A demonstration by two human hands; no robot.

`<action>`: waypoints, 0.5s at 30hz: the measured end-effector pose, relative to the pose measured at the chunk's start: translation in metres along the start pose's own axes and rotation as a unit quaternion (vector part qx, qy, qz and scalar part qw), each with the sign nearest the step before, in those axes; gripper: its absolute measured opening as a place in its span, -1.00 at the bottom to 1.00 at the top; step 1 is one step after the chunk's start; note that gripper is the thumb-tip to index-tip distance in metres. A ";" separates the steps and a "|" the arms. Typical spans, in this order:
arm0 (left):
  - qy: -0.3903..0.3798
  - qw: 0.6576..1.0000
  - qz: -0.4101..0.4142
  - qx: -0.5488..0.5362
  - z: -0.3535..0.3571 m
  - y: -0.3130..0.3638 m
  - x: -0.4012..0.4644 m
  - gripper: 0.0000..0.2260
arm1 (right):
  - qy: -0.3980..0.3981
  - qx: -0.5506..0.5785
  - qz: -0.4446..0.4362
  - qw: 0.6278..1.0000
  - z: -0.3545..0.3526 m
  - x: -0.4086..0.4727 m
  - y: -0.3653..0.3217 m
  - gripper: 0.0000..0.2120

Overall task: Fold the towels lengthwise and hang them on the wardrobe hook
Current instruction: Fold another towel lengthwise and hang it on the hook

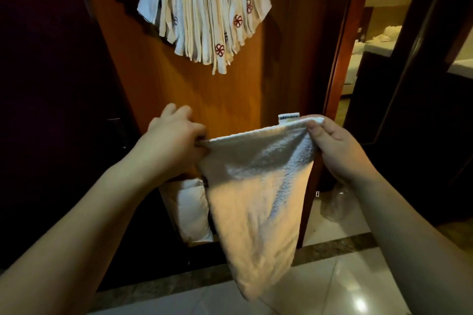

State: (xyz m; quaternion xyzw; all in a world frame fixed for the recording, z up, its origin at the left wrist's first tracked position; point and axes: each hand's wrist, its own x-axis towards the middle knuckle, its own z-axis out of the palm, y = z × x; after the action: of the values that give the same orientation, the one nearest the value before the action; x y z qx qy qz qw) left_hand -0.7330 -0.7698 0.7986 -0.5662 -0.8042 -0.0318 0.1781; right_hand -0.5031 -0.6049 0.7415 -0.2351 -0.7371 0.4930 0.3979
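Both bare forearms reach forward and up from the lower corners, converging on a pale towel held out in the air between them, in front of the wardrobe door. The left hand has its back to the camera, its fingers curled and pinching the towel's upper left corner. The right hand grips the upper right corner, thumb on the near face and the other fingers hidden behind the cloth. The top edge runs taut from hand to hand, rising slightly toward the right, with a small white label standing up near the right hand. From that edge the towel hangs down, its long axis near vertical, narrowing to a rounded lower end above the glossy tiled floor. Behind it, low against the wardrobe, sits a white pile of cloth. Higher on the door a fanned bundle of folded towels with red emblems hangs; the hook itself is not visible. At far right a doorway shows a bed.
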 end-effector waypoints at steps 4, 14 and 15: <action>-0.065 0.950 -0.027 -0.305 -0.009 -0.004 -0.004 -0.80 | 0.030 0.078 0.007 0.996 -0.002 0.001 -0.005 -0.55; 0.066 0.609 -0.163 -0.774 0.018 0.026 -0.021 -0.79 | 0.093 0.236 -0.040 0.966 0.018 0.017 -0.037 -0.63; 0.070 0.614 -0.189 -0.763 0.024 0.028 -0.022 -0.79 | 0.104 0.226 -0.039 0.968 0.018 0.017 -0.035 -0.57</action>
State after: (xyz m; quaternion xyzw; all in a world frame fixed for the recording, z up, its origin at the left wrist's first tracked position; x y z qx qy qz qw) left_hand -0.7068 -0.7732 0.7650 -0.3290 -0.5645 -0.7065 -0.2721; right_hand -0.5258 -0.6163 0.7759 -0.1596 -0.5697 0.6039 0.5341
